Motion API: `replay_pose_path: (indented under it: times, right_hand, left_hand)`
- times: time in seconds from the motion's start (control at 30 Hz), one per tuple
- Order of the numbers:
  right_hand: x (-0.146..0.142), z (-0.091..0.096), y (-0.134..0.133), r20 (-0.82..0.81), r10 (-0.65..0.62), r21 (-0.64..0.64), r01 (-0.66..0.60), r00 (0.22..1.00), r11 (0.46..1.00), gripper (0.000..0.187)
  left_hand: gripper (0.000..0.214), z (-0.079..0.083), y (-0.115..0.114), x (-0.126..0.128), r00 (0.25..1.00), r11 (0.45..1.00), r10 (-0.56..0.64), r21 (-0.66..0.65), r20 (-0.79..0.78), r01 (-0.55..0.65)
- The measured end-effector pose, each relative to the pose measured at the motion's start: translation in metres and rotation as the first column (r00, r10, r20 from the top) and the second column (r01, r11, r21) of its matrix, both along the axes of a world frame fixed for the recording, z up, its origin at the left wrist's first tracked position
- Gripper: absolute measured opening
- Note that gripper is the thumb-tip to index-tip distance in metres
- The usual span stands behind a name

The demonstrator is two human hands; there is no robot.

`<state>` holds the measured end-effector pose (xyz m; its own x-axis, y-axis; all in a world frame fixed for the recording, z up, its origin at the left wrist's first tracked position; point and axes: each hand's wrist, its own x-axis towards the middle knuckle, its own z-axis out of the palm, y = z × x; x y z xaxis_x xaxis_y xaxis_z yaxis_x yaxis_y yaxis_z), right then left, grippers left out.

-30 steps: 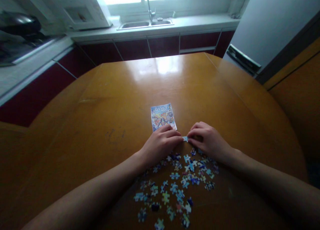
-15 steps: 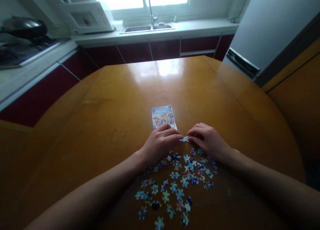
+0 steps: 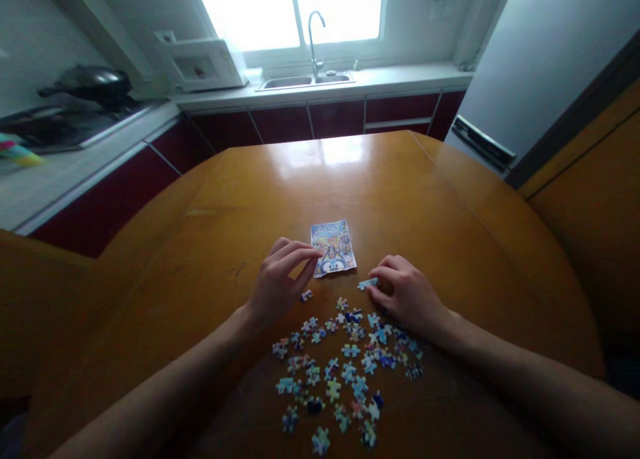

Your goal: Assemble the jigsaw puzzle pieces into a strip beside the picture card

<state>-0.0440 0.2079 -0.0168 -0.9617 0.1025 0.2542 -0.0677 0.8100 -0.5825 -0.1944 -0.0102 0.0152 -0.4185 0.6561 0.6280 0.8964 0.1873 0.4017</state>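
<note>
My right hand (image 3: 407, 292) pinches a light-blue strip of puzzle pieces (image 3: 367, 284) at its right end, close to the tabletop. To the left, my left hand (image 3: 280, 279) hovers with fingers stretched out and thumb slightly apart; nothing shows between them. Its fingertips are over the left edge of a printed picture sheet (image 3: 334, 246) with cartoon figures. Below the left fingers lies a single puzzle piece (image 3: 307, 296). Many loose puzzle pieces (image 3: 350, 350) in blue, yellow and dark tones are scattered between my forearms, some partly hidden by my right hand.
All of this lies on a large brown wooden table (image 3: 240, 199). Beyond it is a counter with a sink (image 3: 287, 82), a tap (image 3: 313, 42) and a white microwave (image 3: 205, 64). A wok (image 3: 93, 82) sits on the stove at left; a grey fridge (image 3: 530, 66) stands at right.
My left hand has let go of the light-blue strip and moved left, uncovering the lower part of the picture sheet. My right hand keeps the strip. The camera view has tilted up slightly.
</note>
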Motion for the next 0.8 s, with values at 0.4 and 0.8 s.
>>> replay_pose_path:
  times: [0.4, 0.8]
  right_hand:
    - [-0.001, 0.003, -0.001, -0.050, 0.012, 0.005, -0.012, 0.999, 1.000, 0.006]
    - [-0.005, -0.001, 0.020, -0.004, -0.005, -0.005, 0.005, 1.000, 1.000, 0.010]
  left_hand:
    - [0.013, -0.029, -0.009, -0.010, 0.999, 0.990, -0.031, -0.136, -0.014, 0.028]
    - [0.005, -0.040, -0.002, -0.019, 0.999, 0.980, 0.003, -0.197, -0.046, -0.012]
